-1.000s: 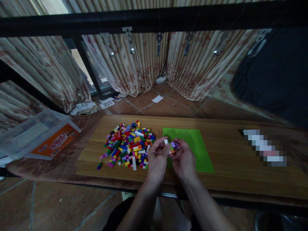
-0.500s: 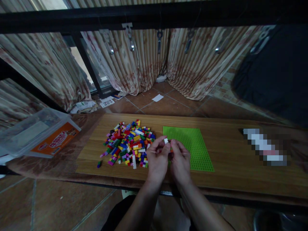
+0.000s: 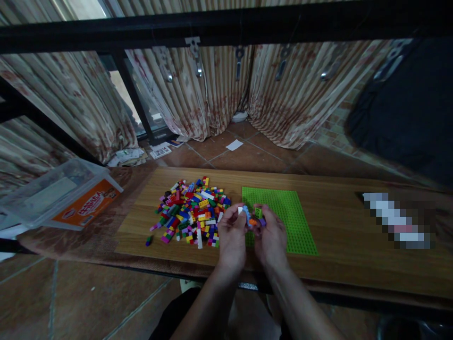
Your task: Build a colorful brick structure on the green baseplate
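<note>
My left hand (image 3: pixel 231 233) is closed on a small cluster of joined toy bricks (image 3: pixel 247 215), with white, light blue and orange pieces showing between the hands. Close beside it, my right hand (image 3: pixel 272 236) has its fingers closed around green and purple bricks (image 3: pixel 260 215). Whether these join the left hand's cluster I cannot tell. Both hands are above the near left edge of a green studded baseplate (image 3: pixel 297 226). To their left lies a heap of loose, many-coloured bricks (image 3: pixel 191 210).
The wooden board (image 3: pixel 354 226) carries the baseplate and heap. A clear plastic box (image 3: pixel 67 193) with an orange label stands at the far left. One small dark brick piece (image 3: pixel 148 241) lies apart from the heap. A blurred-out item (image 3: pixel 396 219) is at right.
My hands have turned and parted slightly, so light blue, orange, green and purple bricks now show between the fingers. The whole view has shifted a little.
</note>
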Available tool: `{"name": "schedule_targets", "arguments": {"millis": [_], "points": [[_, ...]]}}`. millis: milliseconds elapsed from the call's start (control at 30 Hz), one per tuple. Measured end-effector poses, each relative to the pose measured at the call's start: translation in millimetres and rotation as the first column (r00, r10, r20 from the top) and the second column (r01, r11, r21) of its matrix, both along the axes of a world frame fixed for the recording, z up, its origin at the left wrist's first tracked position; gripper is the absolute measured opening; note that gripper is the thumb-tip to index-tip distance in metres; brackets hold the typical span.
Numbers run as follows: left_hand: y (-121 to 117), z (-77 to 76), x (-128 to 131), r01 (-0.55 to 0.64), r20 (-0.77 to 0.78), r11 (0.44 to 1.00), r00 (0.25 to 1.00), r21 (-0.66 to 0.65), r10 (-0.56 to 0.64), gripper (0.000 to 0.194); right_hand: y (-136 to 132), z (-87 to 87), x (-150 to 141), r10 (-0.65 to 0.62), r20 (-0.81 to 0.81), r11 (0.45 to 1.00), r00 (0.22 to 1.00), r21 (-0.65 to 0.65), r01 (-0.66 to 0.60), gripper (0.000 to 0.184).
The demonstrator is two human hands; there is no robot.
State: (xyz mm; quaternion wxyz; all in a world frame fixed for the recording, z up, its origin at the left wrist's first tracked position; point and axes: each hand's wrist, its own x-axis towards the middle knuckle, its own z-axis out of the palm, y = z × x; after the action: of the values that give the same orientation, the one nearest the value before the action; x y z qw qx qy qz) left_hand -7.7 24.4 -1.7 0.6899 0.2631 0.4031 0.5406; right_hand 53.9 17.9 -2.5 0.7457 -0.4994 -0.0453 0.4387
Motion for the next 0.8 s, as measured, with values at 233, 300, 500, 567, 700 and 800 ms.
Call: {"name": "schedule_targets", "arguments": {"millis": [233,300,500,567,700,800], "points": [[12,-3.8,-6,-0.08,-0.051,0.997,0.996,-0.017,0.079,0.027,-3,-5.7,0,0.225,0.057,0.974,0.973,-0.013,-0.225,0.036],[15,-6.6,-8,-0.116,-0.123,0.991,0.985,0.062,0.123,0.024,-5,-6.3,-1,0.288,0.256,0.958,0.923,-0.084,-0.275,0.038],[12,-6.7,-12,-0.089,-0.268,0.984,0.955,0.156,0.129,0.025,-6,-7.9,-6,0.283,0.304,0.959,0.909,-0.09,-0.269,0.034],[13,-6.7,-15,-0.074,-0.264,0.987,0.958,0.141,0.109,0.026,-5,-9.2,-7,0.252,0.132,0.968,0.959,-0.043,-0.248,0.034],[26,-6.4,-37,-0.08,-0.433,0.959,0.88,0.272,0.196,0.023,2,-12.2,-9,0.264,-0.013,0.964,0.965,-0.023,-0.264,0.034],[40,-1.3,-67,-0.043,-0.609,0.942,0.753,0.333,0.249,0.026,10,-16.6,-14,0.264,0.097,0.964,0.96,-0.036,-0.262,0.033]]}}
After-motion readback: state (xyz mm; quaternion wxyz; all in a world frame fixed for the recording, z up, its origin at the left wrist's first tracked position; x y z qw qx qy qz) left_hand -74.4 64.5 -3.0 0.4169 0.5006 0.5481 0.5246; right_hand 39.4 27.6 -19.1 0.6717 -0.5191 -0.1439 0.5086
